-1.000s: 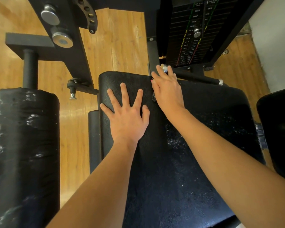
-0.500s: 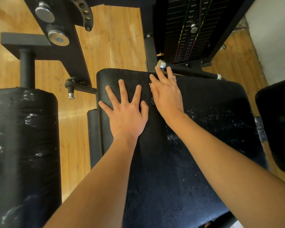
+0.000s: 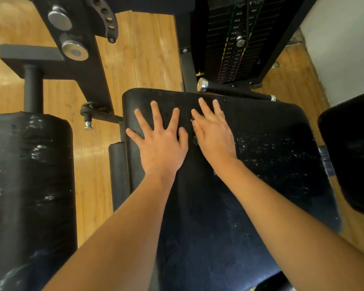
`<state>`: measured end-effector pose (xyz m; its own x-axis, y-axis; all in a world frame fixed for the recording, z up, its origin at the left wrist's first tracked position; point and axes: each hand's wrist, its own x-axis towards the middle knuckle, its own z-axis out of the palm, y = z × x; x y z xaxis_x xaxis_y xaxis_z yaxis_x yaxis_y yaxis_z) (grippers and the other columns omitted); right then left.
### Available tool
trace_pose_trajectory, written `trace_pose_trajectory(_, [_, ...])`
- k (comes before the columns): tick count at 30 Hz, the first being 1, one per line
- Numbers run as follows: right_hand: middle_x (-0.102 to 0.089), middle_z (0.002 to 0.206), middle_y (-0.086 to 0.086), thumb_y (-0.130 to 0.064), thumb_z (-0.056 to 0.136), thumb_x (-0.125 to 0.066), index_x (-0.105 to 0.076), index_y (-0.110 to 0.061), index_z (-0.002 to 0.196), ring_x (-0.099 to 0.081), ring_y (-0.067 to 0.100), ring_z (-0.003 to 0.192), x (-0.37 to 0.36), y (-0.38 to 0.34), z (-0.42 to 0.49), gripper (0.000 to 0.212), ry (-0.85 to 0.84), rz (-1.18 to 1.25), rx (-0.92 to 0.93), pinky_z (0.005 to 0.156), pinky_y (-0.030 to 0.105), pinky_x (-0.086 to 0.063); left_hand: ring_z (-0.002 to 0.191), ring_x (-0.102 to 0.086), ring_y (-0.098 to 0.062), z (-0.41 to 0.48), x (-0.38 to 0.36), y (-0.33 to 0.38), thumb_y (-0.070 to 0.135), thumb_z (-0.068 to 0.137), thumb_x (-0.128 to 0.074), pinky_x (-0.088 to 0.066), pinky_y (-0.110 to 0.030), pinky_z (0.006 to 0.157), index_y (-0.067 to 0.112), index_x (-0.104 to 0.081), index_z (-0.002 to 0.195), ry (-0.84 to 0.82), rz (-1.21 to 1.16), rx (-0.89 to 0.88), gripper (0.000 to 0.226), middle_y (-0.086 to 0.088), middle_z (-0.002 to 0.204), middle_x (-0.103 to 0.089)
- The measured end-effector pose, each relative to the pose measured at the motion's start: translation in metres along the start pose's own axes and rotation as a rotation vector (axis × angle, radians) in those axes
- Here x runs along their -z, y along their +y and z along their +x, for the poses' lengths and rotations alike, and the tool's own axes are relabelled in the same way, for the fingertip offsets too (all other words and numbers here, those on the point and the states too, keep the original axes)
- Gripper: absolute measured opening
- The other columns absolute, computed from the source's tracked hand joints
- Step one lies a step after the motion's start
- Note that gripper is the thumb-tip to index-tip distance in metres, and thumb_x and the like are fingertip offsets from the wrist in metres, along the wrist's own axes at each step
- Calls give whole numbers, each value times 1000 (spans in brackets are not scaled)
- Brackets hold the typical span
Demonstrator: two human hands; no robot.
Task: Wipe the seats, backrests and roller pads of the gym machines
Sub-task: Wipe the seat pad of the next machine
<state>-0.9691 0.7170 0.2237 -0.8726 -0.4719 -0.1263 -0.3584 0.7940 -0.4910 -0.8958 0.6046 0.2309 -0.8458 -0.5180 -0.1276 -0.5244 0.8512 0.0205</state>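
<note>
Left hand (image 3: 160,143): flat on the seat pad (image 3: 229,217), palm down, fingers straight and spread wide, gripping nothing.
Right hand (image 3: 213,133): flat on the seat pad just beside the left, fingers straight and closer together, angled toward the pad's far edge. Also gripping nothing. A small dark bit shows at its thumb side, plus a pink speck near a fingertip; can't tell what either is.

Seat pad: black, grainy vinyl with rounded corners, fills the middle of the view under both forearms. Both hands sit near its far edge, left hand toward the far-left corner. White specks or droplets are scattered over the surface right of the right hand; the near half looks darker and more even.

Left of the seat pad: roller pad (image 3: 27,196), a big black cylinder with wrinkled glossy skin and whitish scuffs or glare, mounted on a black post. Between it and the seat pad: a pop pin (image 3: 88,122) on the black frame arm (image 3: 82,49).
Beyond the seat pad's far edge: black handle bar (image 3: 235,91) with chrome end caps, then the weight stack (image 3: 235,45) with its selector pin.
Right of the seat pad: another black pad (image 3: 351,154), partly cut off.
Under everything: wood floor (image 3: 139,49).
</note>
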Motion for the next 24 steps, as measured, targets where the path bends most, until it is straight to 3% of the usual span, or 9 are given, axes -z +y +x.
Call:
trace_pose_trajectory(4, [-19, 170, -2, -28, 111, -40, -50, -18, 150, -3, 28, 158, -3, -1, 17, 42, 30, -7, 32, 128, 47, -13, 155, 12, -44, 0, 2, -6, 58, 106, -17, -9, -73, 117, 46, -9, 161, -34, 0, -20, 58, -5, 172, 7])
trace_pose_trajectory(10, [-23, 169, -1, -28, 111, -41, -52, -18, 148, -10, 30, 158, -4, 0, 24, 41, 53, -9, 13, 126, 48, -23, 155, 11, -46, 0, 2, -1, 56, 105, -17, -8, -75, 116, 45, -11, 162, -18, 3, -14, 58, -7, 172, 5])
trace_pose_trajectory(16, [-25, 168, -7, -30, 110, -41, -51, -21, 150, -11, 22, 158, -2, 10, -33, 42, 11, 64, 12, 119, 46, -33, 154, 8, -48, -1, 2, 0, 54, 106, -18, -10, -76, 115, 43, -15, 162, 0, 3, -17, 57, -9, 172, 1])
trace_pose_trajectory(24, [-28, 168, 1, -27, 111, -42, -51, -15, 149, -11, 32, 157, -8, 2, -3, 41, 51, 13, -23, 127, 48, -17, 154, 7, -48, 0, 0, 0, 53, 106, -19, -9, -77, 115, 42, -16, 162, 9, 5, -17, 57, -9, 172, -1])
